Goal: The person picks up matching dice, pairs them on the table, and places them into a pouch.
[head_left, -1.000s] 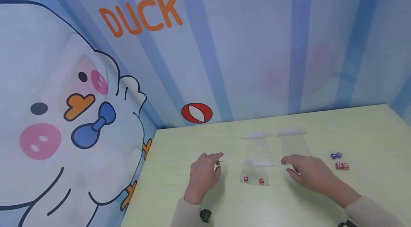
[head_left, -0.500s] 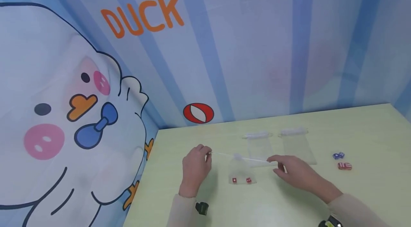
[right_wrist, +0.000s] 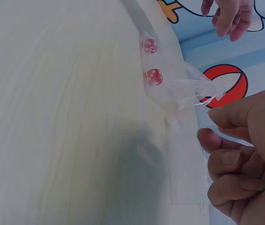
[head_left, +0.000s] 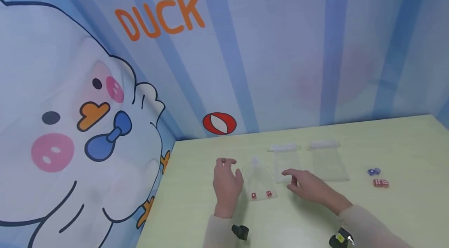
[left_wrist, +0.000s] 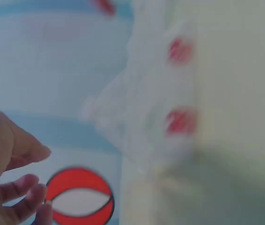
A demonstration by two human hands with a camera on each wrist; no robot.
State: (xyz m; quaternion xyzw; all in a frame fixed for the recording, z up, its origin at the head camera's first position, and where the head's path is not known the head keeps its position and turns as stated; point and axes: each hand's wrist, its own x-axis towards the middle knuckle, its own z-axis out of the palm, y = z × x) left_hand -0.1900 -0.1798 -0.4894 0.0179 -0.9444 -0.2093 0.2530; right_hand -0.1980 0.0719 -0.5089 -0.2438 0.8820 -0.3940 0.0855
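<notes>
A small sheer drawstring bag (head_left: 262, 179) lies on the table between my hands, its top gathered to a narrow neck. Two red dice (right_wrist: 154, 77) show through near its bottom edge. My left hand (head_left: 227, 187) is just left of the bag, fingers loosely bent, with a gap between thumb and fingers in the left wrist view. To the right of the bag hovers my right hand (head_left: 310, 187), thumb and forefinger apart. In the right wrist view its fingertips are close to the white string ends (right_wrist: 208, 99) at the bag's neck.
Two more sheer bags, a nearer one (head_left: 285, 162) and one farther right (head_left: 329, 164), lie flat behind my right hand. Blue dice (head_left: 373, 171) and red dice (head_left: 380, 183) sit at the right. A printed blue backdrop (head_left: 280, 64) rises behind the table (head_left: 196, 201).
Half a second ago a string was stretched taut between both hands; now both have let it go. The bag's mouth has drawn together, and the hands have come closer to each other.
</notes>
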